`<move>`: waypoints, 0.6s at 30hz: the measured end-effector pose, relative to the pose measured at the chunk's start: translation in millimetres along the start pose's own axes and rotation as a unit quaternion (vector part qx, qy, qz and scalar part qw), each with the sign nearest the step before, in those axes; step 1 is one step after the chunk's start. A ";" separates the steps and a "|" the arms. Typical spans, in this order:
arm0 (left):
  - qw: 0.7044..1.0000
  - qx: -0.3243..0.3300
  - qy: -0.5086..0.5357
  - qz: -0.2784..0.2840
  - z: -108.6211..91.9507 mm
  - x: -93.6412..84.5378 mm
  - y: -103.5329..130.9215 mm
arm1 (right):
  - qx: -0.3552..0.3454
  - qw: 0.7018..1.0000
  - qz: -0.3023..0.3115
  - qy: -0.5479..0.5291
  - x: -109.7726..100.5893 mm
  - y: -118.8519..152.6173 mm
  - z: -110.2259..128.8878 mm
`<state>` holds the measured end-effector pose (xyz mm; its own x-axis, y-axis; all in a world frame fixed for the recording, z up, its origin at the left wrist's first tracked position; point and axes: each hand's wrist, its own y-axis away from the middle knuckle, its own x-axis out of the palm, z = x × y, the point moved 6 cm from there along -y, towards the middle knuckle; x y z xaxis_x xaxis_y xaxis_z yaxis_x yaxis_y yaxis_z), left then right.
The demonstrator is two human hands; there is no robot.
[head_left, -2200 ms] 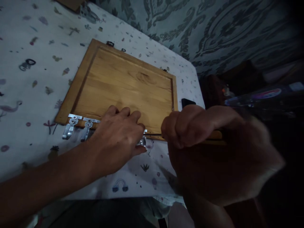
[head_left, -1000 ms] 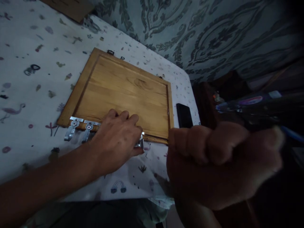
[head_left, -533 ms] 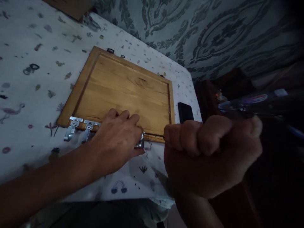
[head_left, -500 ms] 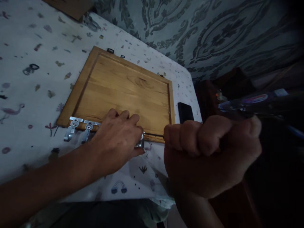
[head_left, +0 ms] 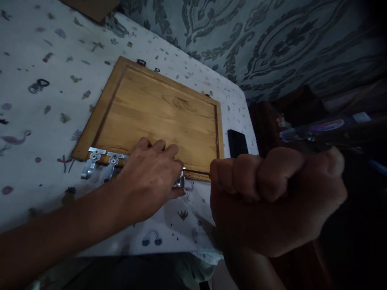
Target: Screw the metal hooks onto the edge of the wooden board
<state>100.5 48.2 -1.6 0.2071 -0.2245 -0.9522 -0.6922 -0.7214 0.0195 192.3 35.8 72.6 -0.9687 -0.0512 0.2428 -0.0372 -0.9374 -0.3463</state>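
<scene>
A framed wooden board (head_left: 163, 117) lies flat on the table. Two silver metal hooks (head_left: 112, 164) are fixed along its near edge at the left, screw heads showing. My left hand (head_left: 151, 177) lies over that edge with its fingers bent, pressing another metal hook (head_left: 180, 181) against the wood; most of this hook is covered. My right hand (head_left: 275, 197) is wrapped in a fist around a screwdriver. Only the thin dark screwdriver shaft (head_left: 198, 172) shows, running level from the fist to the hook under my left hand; its handle and tip are hidden.
A black phone-like slab (head_left: 237, 143) rests right of the board. At the back left are a brown cardboard piece (head_left: 93, 8) and loose metal hooks (head_left: 116, 27). A patterned wall hanging borders the table's far side. A plastic bottle (head_left: 326, 127) lies at the right.
My right fist has shifted slightly to the right and looks a little larger. My left hand, the board and the hooks stay almost where they were.
</scene>
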 end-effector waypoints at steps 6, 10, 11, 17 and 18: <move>1.000 0.000 0.002 0.004 -0.2 -2.4 0.0 | 0.010 1.000 0.005 -0.009 2.9 0.1 -0.8; 0.999 -0.014 0.008 0.040 1.0 -0.4 -2.1 | 0.034 0.999 0.011 0.036 1.4 -0.9 -3.9; 0.999 -0.014 0.010 0.041 0.9 -0.3 -2.4 | 0.036 0.998 0.018 0.046 -0.6 -1.2 -4.4; 1.000 0.001 0.021 0.017 -0.3 -2.9 1.4 | 0.010 0.975 0.158 0.159 -13.3 -7.3 -1.7; 1.000 0.003 0.025 0.019 -0.4 -3.1 2.2 | 0.013 0.970 0.174 0.172 -15.4 -10.3 -2.2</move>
<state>98.5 47.0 1.5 0.2148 -0.2844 -0.9343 -0.7038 -0.7083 0.0538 207.0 47.0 70.4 -0.9460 -0.2532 -0.2022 0.3091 -0.8923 -0.3290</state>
